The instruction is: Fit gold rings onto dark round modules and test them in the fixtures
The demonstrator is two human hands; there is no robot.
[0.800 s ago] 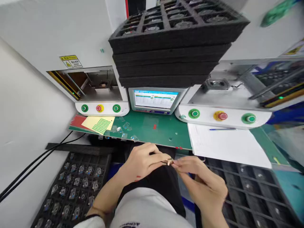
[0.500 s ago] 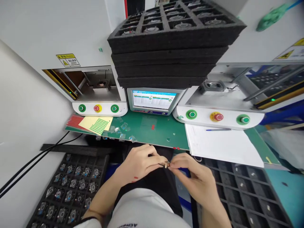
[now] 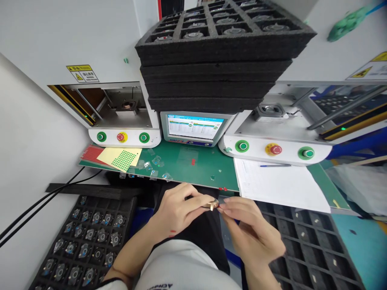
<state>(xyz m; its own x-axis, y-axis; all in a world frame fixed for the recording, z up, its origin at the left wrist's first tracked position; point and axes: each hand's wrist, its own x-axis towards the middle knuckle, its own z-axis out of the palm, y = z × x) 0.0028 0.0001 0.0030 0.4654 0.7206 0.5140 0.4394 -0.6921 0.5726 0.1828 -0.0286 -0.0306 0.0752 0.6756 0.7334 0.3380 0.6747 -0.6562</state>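
Observation:
My left hand (image 3: 178, 209) pinches a small round metal part (image 3: 212, 204) between thumb and fingers, just below the front edge of the green mat (image 3: 187, 161). My right hand (image 3: 250, 231) meets it from the right, its fingertips touching the same part. Both hands hover over my lap, between a black tray (image 3: 87, 241) of small metal parts on the left and a mostly empty black tray (image 3: 314, 245) on the right.
Two white machines with green and red buttons (image 3: 121, 137) (image 3: 273, 150) flank a small screen (image 3: 195, 127). A stack of black foam trays (image 3: 217, 56) sits above it. A yellow sheet of green stickers (image 3: 121, 158), white paper (image 3: 278, 183) with a pen, and black cables (image 3: 39, 205) lie around.
Both hands stayed together at the part and shifted it slightly; the part now shows as a round metal disc in my left fingers. The view tilted a little.

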